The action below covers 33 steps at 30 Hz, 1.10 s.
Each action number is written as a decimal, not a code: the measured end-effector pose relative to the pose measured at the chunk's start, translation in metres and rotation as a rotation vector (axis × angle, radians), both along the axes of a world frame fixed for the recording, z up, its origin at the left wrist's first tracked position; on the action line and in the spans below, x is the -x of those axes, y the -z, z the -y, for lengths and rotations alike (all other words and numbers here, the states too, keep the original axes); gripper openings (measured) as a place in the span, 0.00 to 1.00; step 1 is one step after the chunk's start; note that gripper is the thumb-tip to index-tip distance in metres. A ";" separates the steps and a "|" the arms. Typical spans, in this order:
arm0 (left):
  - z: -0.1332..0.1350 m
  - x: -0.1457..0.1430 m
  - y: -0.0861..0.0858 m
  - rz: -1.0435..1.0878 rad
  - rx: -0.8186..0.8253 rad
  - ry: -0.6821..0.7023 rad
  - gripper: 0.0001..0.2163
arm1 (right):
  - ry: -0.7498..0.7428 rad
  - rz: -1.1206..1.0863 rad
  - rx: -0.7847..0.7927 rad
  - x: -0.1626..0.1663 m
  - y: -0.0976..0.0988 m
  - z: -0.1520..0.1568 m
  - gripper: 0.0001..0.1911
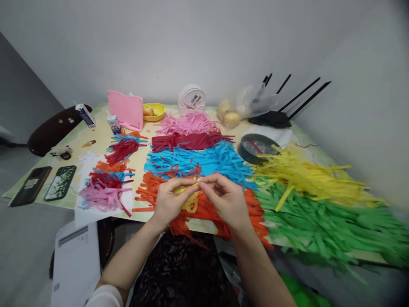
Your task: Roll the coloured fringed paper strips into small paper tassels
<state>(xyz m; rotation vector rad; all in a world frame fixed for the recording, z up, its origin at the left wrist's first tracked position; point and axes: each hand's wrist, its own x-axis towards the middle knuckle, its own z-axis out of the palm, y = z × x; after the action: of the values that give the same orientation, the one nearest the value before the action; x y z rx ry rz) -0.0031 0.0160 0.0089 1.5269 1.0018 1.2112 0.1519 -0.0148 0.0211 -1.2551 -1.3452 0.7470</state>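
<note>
My left hand (pixel 171 200) and my right hand (pixel 226 201) meet fingertip to fingertip above the front of the table, both in a pinch. Between them is a yellow paper strip (pixel 191 204), its looped end hanging below my left fingers. Under the hands spreads a pile of orange strips (pixel 207 209), some drooping over the table edge. Just beyond lie blue strips (pixel 198 157), then dark red strips (pixel 191 141) and pink strips (pixel 188 123). The exact grip of the fingertips is too small to make out.
Yellow fringe (pixel 313 177) and green fringe (pixel 332 217) cover the right side, beside a dark round tin (pixel 252 155). Mixed tassel bundles (pixel 104 189) lie left, near two phones (pixel 60 182). Behind stand a pink tablet case (pixel 126 111), a yellow bowl (pixel 159 111) and a black router (pixel 271 119).
</note>
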 end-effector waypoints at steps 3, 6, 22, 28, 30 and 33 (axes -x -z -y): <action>-0.002 0.003 -0.001 0.059 0.113 0.045 0.08 | 0.100 -0.037 -0.055 0.001 0.000 0.001 0.07; 0.002 0.004 -0.001 0.102 0.205 0.074 0.10 | 0.156 -0.043 -0.110 0.006 0.002 0.000 0.07; -0.191 0.171 -0.020 -1.020 -0.155 -0.670 0.09 | 0.084 0.040 -0.047 0.009 0.040 0.011 0.11; -0.208 0.118 0.023 -1.189 -0.142 -0.442 0.04 | 0.220 0.184 -0.050 -0.017 0.047 0.026 0.12; -0.206 0.112 0.016 -1.206 -0.191 -0.401 0.05 | 0.294 0.273 -0.041 -0.042 0.054 0.035 0.11; -0.210 0.102 -0.005 -1.184 -0.295 -0.352 0.07 | 0.469 0.350 -0.027 -0.103 0.062 0.051 0.12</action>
<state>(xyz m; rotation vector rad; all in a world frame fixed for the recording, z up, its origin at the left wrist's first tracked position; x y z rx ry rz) -0.1047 0.2262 0.0139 2.4449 1.9578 0.5881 0.2548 -0.0654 -0.0409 -1.6534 -1.2534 0.1840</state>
